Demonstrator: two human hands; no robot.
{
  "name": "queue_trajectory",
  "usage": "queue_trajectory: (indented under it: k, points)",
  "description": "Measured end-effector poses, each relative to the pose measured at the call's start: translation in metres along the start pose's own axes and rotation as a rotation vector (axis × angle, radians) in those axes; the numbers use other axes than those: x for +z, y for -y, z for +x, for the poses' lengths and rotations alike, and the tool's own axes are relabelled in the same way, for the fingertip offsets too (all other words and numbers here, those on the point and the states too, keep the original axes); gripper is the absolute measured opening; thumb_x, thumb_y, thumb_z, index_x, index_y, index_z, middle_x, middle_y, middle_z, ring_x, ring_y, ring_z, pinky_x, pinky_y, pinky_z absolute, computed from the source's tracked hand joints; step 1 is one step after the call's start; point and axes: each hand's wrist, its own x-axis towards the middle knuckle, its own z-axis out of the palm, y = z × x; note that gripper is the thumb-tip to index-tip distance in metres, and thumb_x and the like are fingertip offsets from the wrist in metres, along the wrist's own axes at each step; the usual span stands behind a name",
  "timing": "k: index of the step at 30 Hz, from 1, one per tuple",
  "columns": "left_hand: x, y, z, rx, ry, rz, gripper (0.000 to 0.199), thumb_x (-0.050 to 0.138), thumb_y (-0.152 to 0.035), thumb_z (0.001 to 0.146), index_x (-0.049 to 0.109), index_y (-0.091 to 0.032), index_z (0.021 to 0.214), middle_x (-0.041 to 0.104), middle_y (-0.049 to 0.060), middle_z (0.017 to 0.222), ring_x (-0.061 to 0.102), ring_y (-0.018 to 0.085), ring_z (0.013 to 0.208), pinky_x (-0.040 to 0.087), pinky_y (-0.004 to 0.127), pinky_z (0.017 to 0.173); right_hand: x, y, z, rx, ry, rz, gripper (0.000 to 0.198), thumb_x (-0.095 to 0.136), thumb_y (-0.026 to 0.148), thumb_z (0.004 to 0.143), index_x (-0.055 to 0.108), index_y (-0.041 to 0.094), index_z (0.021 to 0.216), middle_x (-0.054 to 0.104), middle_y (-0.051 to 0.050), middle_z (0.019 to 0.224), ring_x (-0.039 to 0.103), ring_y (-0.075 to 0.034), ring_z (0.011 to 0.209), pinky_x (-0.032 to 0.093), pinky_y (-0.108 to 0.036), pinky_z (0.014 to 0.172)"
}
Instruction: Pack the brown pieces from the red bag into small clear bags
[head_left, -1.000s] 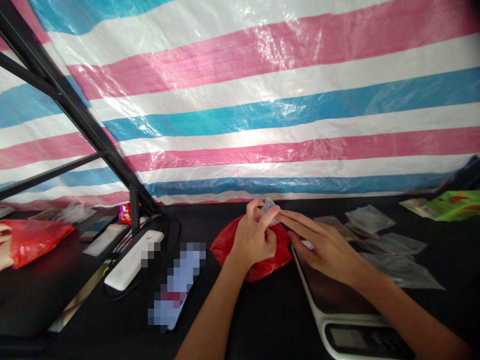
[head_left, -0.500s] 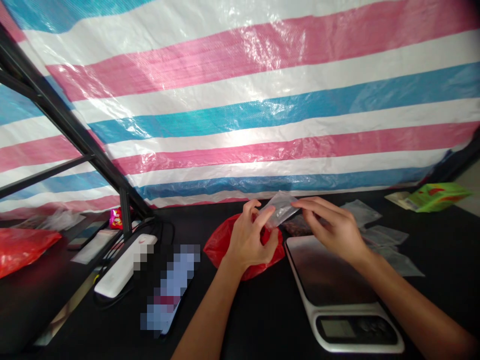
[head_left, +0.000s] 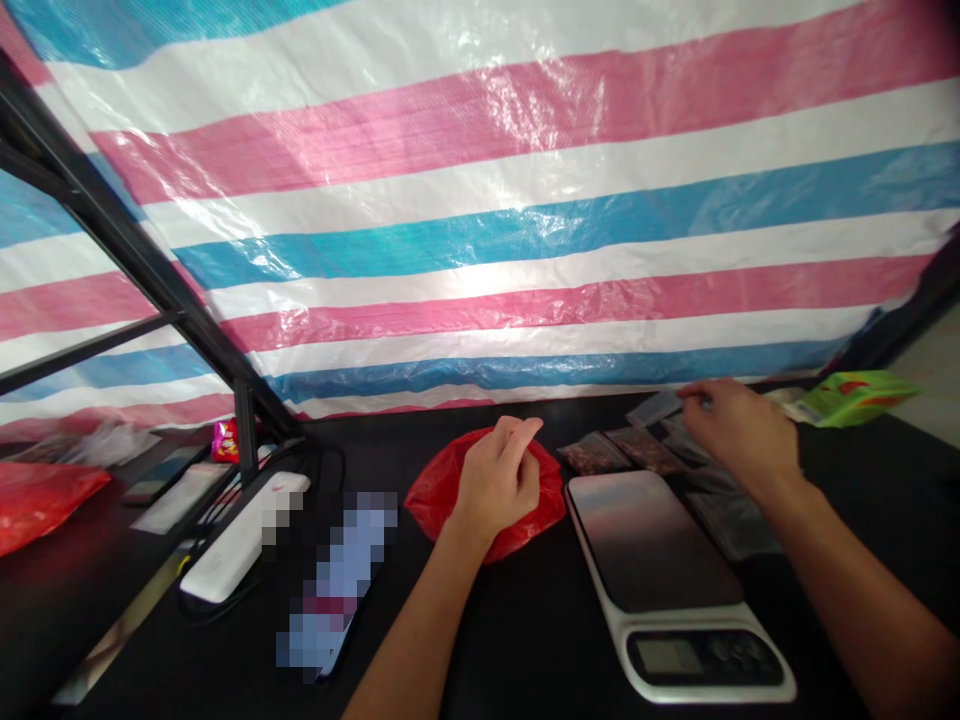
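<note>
My left hand (head_left: pixel 499 480) hovers over a crumpled red plastic bag (head_left: pixel 435 490), holding nothing. Its fingers are loosely bent, the index stretched out and the thumb apart. Further right, my right hand (head_left: pixel 739 430) pinches at the edge of a small clear plastic bag (head_left: pixel 654 408) near the back of the table. Two small bags with brown bits inside, a left bag (head_left: pixel 592 455) and a right bag (head_left: pixel 646 452), lie behind the kitchen scale (head_left: pixel 652 540). More flat clear bags (head_left: pixel 731 522) spread beneath and beside my right hand, partly hidden by it.
On the left lie a white power strip (head_left: pixel 244 540) with black cables and a blurred-out phone-like object (head_left: pixel 345 570). A green packet (head_left: pixel 855 398) stands at the back right. Another red bag (head_left: pixel 49 500) sits far left, beyond a black metal frame (head_left: pixel 244 420). Striped sheeting (head_left: pixel 525 250) hangs behind.
My right hand has moved right, away from my left hand and the red bag. The clear bag between both hands is gone from there. My left hand's fingers have drawn closer together.
</note>
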Motion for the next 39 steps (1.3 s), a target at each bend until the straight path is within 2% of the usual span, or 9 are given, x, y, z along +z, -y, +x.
queue_trajectory:
  k: [5,10,18,23,27,30,32,35,39]
  points:
    - [-0.001,0.000,0.000,-0.036,0.039,0.013,0.047,0.049,-0.005,0.091,0.054,-0.021,0.135,0.070,0.006,0.106,0.071,0.017,0.085,0.060,0.028,0.076,0.013,-0.008,0.005,-0.241,-0.260,0.080,0.031,0.051,0.022,0.095,0.079,0.017,0.108,0.076,-0.021,0.105,0.070,-0.040,0.096,0.052,-0.051,0.083]
    - [-0.001,-0.001,0.001,-0.031,0.048,0.010,0.042,0.049,-0.005,0.091,0.057,-0.021,0.130,0.070,0.004,0.099,0.067,0.015,0.074,0.058,0.027,0.069,0.031,-0.001,0.006,-0.561,-0.106,0.207,0.024,0.056,0.024,0.093,0.079,0.020,0.099,0.080,-0.013,0.102,0.071,-0.034,0.093,0.053,-0.048,0.086]
    - [-0.002,-0.001,0.001,-0.025,0.036,0.014,0.039,0.049,-0.006,0.091,0.059,-0.020,0.127,0.070,0.004,0.099,0.066,0.014,0.072,0.057,0.026,0.067,0.050,-0.004,-0.007,-0.548,0.259,0.071,0.030,0.059,0.042,0.093,0.083,0.027,0.102,0.083,-0.008,0.102,0.074,-0.035,0.099,0.044,-0.046,0.083]
    - [0.000,-0.002,0.000,0.013,0.025,0.010,0.041,0.049,-0.005,0.090,0.058,-0.020,0.127,0.070,0.005,0.098,0.066,0.014,0.073,0.056,0.025,0.067,0.052,-0.005,-0.001,-0.564,0.201,0.154,0.027,0.060,0.029,0.087,0.082,0.027,0.103,0.082,-0.006,0.090,0.074,-0.029,0.089,0.045,-0.044,0.085]
    - [0.001,-0.008,-0.001,0.008,0.029,-0.065,0.042,0.050,-0.005,0.089,0.059,-0.021,0.127,0.069,0.006,0.099,0.065,0.015,0.076,0.055,0.026,0.068,0.038,0.011,0.001,-0.643,0.080,0.411,0.026,0.057,0.027,0.095,0.079,0.024,0.109,0.083,-0.006,0.092,0.075,-0.027,0.084,0.054,-0.042,0.081]
    - [0.003,-0.016,0.000,-0.160,0.054,-0.282,0.032,0.054,-0.015,0.095,0.061,-0.020,0.126,0.066,0.003,0.092,0.058,0.012,0.066,0.048,0.025,0.064,0.018,0.030,-0.007,-0.724,-0.006,0.598,0.023,0.057,0.029,0.102,0.074,0.027,0.118,0.082,-0.006,0.104,0.076,-0.027,0.090,0.058,-0.041,0.083]
    - [0.005,-0.022,0.002,-0.390,0.058,-0.462,0.022,0.052,-0.029,0.104,0.065,-0.019,0.118,0.062,0.001,0.082,0.050,0.010,0.060,0.041,0.023,0.058,0.005,0.043,-0.017,-0.770,-0.053,0.645,0.022,0.059,0.029,0.103,0.073,0.030,0.120,0.081,-0.005,0.111,0.075,-0.027,0.096,0.058,-0.042,0.087]
    - [0.009,-0.026,0.009,-0.662,0.060,-0.684,0.043,0.047,-0.053,0.106,0.069,-0.017,0.101,0.057,-0.001,0.073,0.043,0.010,0.057,0.033,0.023,0.054,-0.007,0.060,-0.036,-0.848,-0.066,0.714,0.028,0.060,0.024,0.103,0.070,0.033,0.127,0.080,-0.003,0.112,0.075,-0.026,0.096,0.059,-0.041,0.086]
    - [0.012,-0.025,0.016,-0.780,0.113,-0.838,0.053,0.054,-0.065,0.099,0.065,-0.016,0.082,0.052,-0.003,0.066,0.038,0.009,0.056,0.030,0.023,0.054,-0.009,0.075,-0.057,-0.955,-0.004,0.749,0.041,0.060,0.013,0.102,0.066,0.034,0.136,0.079,-0.003,0.113,0.072,-0.023,0.095,0.059,-0.036,0.082]
